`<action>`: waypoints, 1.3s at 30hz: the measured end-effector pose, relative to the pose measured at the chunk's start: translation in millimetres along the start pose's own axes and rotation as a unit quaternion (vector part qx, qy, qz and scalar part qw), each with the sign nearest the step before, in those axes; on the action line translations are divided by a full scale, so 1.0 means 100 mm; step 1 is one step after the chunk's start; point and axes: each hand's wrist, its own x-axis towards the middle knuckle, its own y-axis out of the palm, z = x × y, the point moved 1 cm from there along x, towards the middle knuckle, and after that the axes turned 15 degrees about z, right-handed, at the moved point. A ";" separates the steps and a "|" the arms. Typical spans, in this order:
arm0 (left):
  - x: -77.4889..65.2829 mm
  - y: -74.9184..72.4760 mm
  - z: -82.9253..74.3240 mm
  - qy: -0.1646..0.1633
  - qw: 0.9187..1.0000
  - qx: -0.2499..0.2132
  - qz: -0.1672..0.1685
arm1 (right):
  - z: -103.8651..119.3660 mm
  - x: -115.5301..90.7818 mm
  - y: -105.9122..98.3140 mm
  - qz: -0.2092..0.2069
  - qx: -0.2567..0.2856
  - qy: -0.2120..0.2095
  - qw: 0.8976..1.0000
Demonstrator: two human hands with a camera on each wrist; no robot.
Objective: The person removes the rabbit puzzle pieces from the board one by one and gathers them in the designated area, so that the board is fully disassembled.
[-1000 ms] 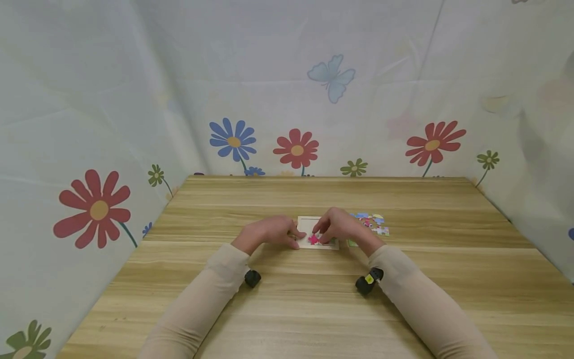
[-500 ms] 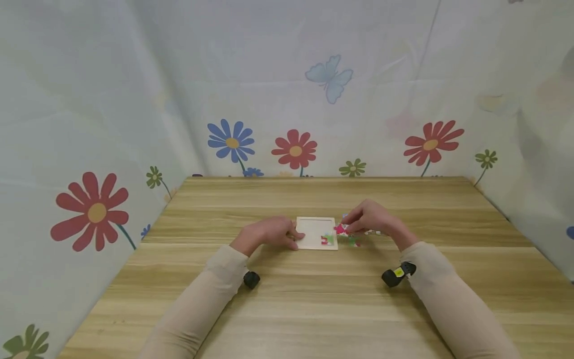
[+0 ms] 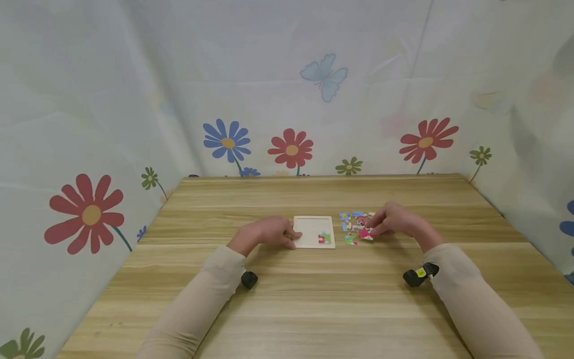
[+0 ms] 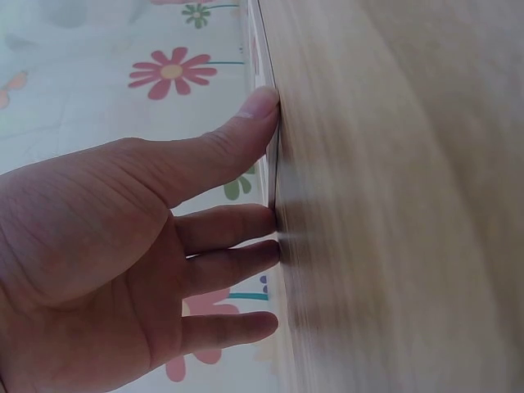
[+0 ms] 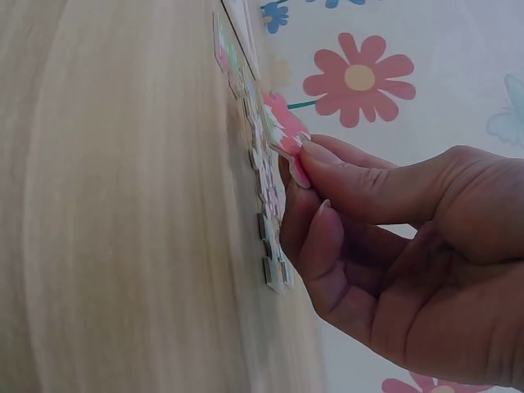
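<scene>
My right hand (image 3: 394,219) pinches a pink puzzle piece (image 3: 366,233) between thumb and fingers, just over the loose pieces. The right wrist view shows this piece (image 5: 286,131) tilted and raised from the table. At the left side of a pale puzzle tray (image 3: 311,247) rests my left hand (image 3: 271,232). Its thumb lies on the tray's rim and the other fingers are fairly straight, touching the table beside it, as in the left wrist view, where the hand (image 4: 139,237) shows its palm. One green and red puzzle piece (image 3: 325,238) lies in the tray's lower right corner.
Several loose puzzle pieces (image 3: 351,240) lie grouped right of the tray, some partly behind my right hand. They rest on a wood-grain table (image 3: 287,304). A flower-print curtain (image 3: 251,80) stands behind the table's far edge and along its sides.
My right hand has moved right from over the tray to the loose pieces, carrying the pink puzzle piece out of the tray. My left hand stays at the tray's left edge.
</scene>
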 end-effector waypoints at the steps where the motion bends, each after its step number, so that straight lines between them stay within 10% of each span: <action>1: 0.00 0.00 0.00 -0.001 1.000 0.001 0.000 | -0.01 0.00 0.01 0.004 0.001 0.001 1.000; 30: -0.04 -0.01 0.01 -0.008 1.000 -0.002 -0.003 | 0.21 0.10 0.15 -0.052 -0.122 0.014 0.991; 39: -0.03 -0.01 -0.01 -0.003 1.000 0.001 -0.006 | 0.46 0.34 0.40 -0.011 -0.136 -0.018 0.990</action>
